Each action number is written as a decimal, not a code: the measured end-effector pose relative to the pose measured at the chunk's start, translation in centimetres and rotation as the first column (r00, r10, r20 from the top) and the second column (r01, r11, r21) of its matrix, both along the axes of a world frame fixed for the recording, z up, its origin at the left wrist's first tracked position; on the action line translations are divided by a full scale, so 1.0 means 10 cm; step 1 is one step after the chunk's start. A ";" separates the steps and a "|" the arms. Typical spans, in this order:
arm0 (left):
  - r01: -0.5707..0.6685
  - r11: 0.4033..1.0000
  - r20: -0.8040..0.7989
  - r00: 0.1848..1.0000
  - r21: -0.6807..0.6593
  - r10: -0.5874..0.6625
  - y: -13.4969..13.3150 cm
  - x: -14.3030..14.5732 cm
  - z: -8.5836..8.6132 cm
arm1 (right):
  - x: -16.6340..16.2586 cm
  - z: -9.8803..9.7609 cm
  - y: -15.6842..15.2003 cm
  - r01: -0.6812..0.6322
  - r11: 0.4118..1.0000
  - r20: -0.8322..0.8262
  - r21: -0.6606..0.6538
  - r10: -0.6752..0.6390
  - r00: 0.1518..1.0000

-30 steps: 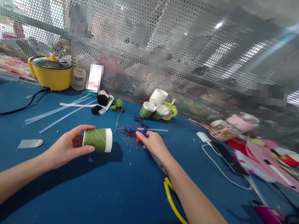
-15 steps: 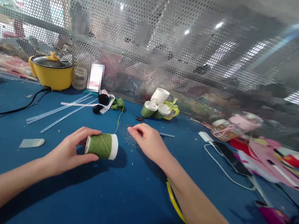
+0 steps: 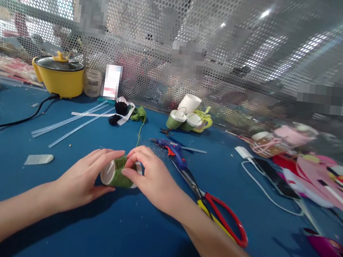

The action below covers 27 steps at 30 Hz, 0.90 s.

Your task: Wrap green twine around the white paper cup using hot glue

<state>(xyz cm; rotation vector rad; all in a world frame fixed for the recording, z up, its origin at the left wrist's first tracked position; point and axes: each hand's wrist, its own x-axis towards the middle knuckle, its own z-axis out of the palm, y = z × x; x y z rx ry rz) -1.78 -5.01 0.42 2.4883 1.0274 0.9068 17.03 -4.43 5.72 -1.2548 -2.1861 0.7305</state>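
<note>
The cup [image 3: 118, 177], wrapped in green yarn, was held on its side over the blue table [image 3: 83, 234], probably so that its wrapped surface could be reached. The yarn ball [image 3: 138, 114] was placed behind it, likely to keep the strand [image 3: 140, 133] clear. The glue gun [image 3: 173, 147] and scissors [image 3: 192, 180] were laid to the right, seemingly for easy reach. The cup's left end was gripped by the left hand [image 3: 82, 180], thumb below, fingers above. The right hand [image 3: 153, 176] was arched over the other end, thumb and forefinger nearly together; whether the strand was pinched could not be told.
</note>
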 end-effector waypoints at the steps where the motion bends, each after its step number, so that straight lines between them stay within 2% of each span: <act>1: 0.002 1.000 0.010 1.000 -0.003 -0.002 0.00 0.00 0.00 | 0.00 0.00 0.00 -0.008 1.000 -0.021 -0.006 0.007 1.000; 3: -0.011 0.998 0.045 0.999 -0.062 0.013 -0.01 0.00 0.01 | 0.01 0.01 0.00 0.004 1.000 -0.062 -0.015 -0.005 0.998; 6: -0.030 0.955 0.155 0.985 -0.296 0.079 0.00 0.00 0.04 | 0.05 0.03 0.03 0.076 0.996 -0.162 -0.042 -0.082 0.983; 8: 0.008 0.874 0.243 0.962 -0.486 0.126 0.00 0.01 0.06 | 0.09 0.05 0.05 0.112 0.990 -0.252 -0.085 -0.130 0.959; 10: 0.089 0.768 0.313 0.938 -0.634 0.150 0.01 0.02 0.07 | 0.12 0.06 0.08 0.123 0.985 -0.343 -0.123 -0.158 0.926; 13: 0.220 0.637 0.398 0.905 -0.739 0.149 0.02 0.04 0.07 | 0.16 0.07 0.11 0.119 0.984 -0.432 -0.134 -0.166 0.887; 15: 0.271 0.591 0.431 0.890 -0.760 0.147 0.02 0.04 0.07 | 0.17 0.08 0.13 0.117 0.984 -0.449 -0.135 -0.166 0.878; 21: 0.301 0.546 0.431 0.894 -0.781 0.123 0.00 0.05 0.08 | 0.18 0.06 0.16 0.132 0.986 -0.434 -0.099 -0.162 0.886; 23: 0.294 0.555 0.420 0.901 -0.778 0.112 -0.01 0.05 0.08 | 0.18 0.04 0.17 0.139 0.987 -0.415 -0.076 -0.158 0.896; 27: 0.234 0.608 0.354 0.932 -0.758 0.081 -0.03 0.04 0.10 | 0.18 0.01 0.19 0.132 0.989 -0.393 -0.067 -0.147 0.907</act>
